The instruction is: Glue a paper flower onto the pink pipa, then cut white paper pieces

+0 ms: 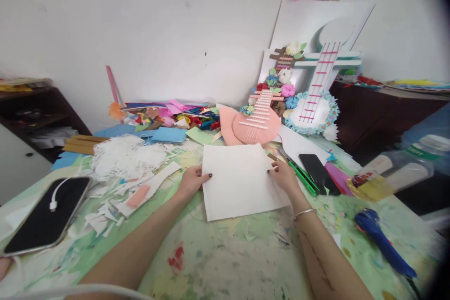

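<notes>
Hands part-closed, the person grips one white, roughly square sheet of thick paper (242, 185): the left hand (193, 181) pinches its left edge, thumb on the face, and the right hand (284, 179) takes its right edge. The sheet is centred over the green, paint-stained tabletop (225, 262). Two black phones lie well apart, one at left (42, 222), one at right (318, 173). One blue glue gun (385, 243) lies nearer the right edge. Beyond the sheet stands one round pink paper lute (255, 126); one tangle of white string (124, 154) lies left.
</notes>
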`<move>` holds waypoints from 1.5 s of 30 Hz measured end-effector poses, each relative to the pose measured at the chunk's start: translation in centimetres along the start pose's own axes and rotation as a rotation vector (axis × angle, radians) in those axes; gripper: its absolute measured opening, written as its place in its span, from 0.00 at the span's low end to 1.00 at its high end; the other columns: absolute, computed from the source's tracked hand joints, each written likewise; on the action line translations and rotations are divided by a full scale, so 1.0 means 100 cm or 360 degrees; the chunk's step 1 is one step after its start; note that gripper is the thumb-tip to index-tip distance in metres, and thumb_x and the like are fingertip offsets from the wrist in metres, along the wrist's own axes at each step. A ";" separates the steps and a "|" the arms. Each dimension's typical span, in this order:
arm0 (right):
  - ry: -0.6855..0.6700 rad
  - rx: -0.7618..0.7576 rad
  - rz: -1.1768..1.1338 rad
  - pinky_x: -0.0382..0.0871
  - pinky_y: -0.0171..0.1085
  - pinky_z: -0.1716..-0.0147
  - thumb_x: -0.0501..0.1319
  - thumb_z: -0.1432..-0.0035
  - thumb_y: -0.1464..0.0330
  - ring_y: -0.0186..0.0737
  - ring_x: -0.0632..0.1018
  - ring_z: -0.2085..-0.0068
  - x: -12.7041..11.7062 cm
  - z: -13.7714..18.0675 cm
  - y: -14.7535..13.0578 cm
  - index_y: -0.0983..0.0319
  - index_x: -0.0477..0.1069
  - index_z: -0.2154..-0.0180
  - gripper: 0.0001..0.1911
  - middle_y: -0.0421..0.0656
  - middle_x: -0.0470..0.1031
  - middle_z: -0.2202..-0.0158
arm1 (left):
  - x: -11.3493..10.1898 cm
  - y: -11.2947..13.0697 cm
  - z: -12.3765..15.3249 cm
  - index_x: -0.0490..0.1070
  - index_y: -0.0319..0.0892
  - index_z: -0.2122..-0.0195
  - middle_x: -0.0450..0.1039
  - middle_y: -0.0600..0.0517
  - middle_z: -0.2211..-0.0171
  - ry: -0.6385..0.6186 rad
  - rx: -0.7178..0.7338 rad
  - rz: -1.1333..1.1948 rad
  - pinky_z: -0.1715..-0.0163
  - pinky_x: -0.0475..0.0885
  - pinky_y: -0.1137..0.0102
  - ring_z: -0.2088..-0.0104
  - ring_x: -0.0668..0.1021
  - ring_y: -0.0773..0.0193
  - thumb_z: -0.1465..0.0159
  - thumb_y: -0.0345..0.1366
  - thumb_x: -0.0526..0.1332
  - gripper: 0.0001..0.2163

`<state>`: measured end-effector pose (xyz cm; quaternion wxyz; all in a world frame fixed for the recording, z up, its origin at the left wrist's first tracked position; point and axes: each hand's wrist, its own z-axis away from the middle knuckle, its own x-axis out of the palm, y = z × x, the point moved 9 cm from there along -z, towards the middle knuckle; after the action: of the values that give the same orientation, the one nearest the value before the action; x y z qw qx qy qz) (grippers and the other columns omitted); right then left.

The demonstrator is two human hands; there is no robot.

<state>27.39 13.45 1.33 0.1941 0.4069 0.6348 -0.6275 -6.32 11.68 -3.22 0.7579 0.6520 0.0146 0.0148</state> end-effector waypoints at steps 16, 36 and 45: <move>0.0406 -0.0237 -0.0042 0.65 0.41 0.59 0.56 0.50 0.73 0.44 0.76 0.65 -0.027 0.007 -0.018 0.63 0.70 0.50 0.23 0.48 0.77 0.64 | 0.003 0.010 -0.010 0.73 0.35 0.65 0.79 0.45 0.66 -0.0088 0.0106 0.0530 0.63 0.75 0.68 0.68 0.80 0.62 0.51 0.35 0.67 0.13; 0.0644 0.0113 -0.0261 0.65 0.43 0.52 0.54 0.53 0.72 0.47 0.76 0.60 -0.044 -0.001 0.025 0.66 0.77 0.57 0.22 0.50 0.79 0.62 | 0.060 0.012 0.078 0.58 0.43 0.38 0.57 0.40 0.37 -0.0590 0.0990 -0.2287 0.41 0.45 0.39 0.36 0.56 0.44 0.34 0.33 0.48 0.23; 0.0658 0.0039 -0.0299 0.66 0.43 0.55 0.55 0.53 0.71 0.44 0.75 0.65 -0.045 0.004 0.011 0.66 0.77 0.57 0.21 0.49 0.78 0.65 | 0.015 0.073 0.074 0.61 0.34 0.40 0.56 0.36 0.37 -0.0070 0.1142 -0.2192 0.38 0.45 0.47 0.34 0.50 0.44 0.34 0.35 0.50 0.22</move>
<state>30.74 11.67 3.99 -0.0043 0.4683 0.6886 -0.5537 -4.58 5.49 5.13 0.3389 0.7017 0.4053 -0.4780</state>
